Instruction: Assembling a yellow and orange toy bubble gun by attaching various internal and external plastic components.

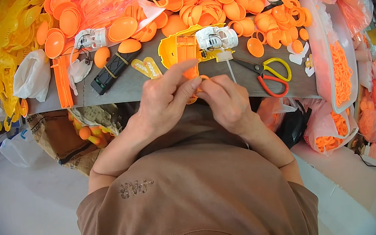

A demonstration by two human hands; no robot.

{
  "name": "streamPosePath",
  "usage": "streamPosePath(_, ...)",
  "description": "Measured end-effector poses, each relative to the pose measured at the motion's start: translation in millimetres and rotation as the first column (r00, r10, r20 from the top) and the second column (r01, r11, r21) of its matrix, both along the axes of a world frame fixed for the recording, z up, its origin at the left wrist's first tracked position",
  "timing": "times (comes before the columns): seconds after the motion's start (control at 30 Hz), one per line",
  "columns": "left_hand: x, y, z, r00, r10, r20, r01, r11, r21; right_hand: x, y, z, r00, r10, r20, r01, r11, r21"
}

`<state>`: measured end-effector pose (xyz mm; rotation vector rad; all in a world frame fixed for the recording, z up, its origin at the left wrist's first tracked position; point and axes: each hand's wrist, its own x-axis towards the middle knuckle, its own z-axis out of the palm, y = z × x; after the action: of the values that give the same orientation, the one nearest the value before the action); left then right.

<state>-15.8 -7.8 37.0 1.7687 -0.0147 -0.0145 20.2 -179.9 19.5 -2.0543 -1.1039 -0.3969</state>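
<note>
Both hands meet at the near edge of the table, in front of a yellow toy housing (167,51). My left hand (164,97) pinches a small orange plastic part (190,73) between thumb and fingers, the index finger lying across it. My right hand (228,100) is closed on the same part from the other side; fingers cover much of it, so its full shape cannot be seen. Inside the housing lie an orange piece (186,46) and a white motor unit (216,37) with dark wires. Scissors (270,74) with red and yellow handles lie to the right.
Orange cups and rings (203,13) are heaped at the back. On the left are a black battery holder (115,72), yellow stickers (147,68), an orange bar (62,81) and a white bag (31,76). A clear bin (324,52) of orange rings stands right. Yellow parts (7,46) pile far left.
</note>
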Motion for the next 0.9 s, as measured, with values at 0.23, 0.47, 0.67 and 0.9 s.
streamPosePath(0.23,18.3,18.9,-16.3,0.837,-0.175,0.519,-0.221,0.759,0.612,20.2,-8.3,1.7,0.970,-0.052,-0.237,0.020,0.991,-0.134)
streamPosePath(0.47,21.2,18.2,-31.6,0.876,-0.245,0.416,-0.106,0.743,0.661,28.2,-9.2,6.9,0.968,-0.065,-0.242,-0.021,0.941,-0.339)
streamPosePath(0.67,25.7,16.8,-30.8,0.872,-0.245,0.424,-0.133,0.715,0.686,39.0,-5.5,13.1,0.945,-0.034,-0.325,-0.100,0.917,-0.386)
streamPosePath(0.9,24.2,14.3,-25.7,0.873,-0.264,0.410,-0.184,0.600,0.778,37.2,-4.2,13.6,0.981,-0.015,-0.191,-0.096,0.825,-0.557)
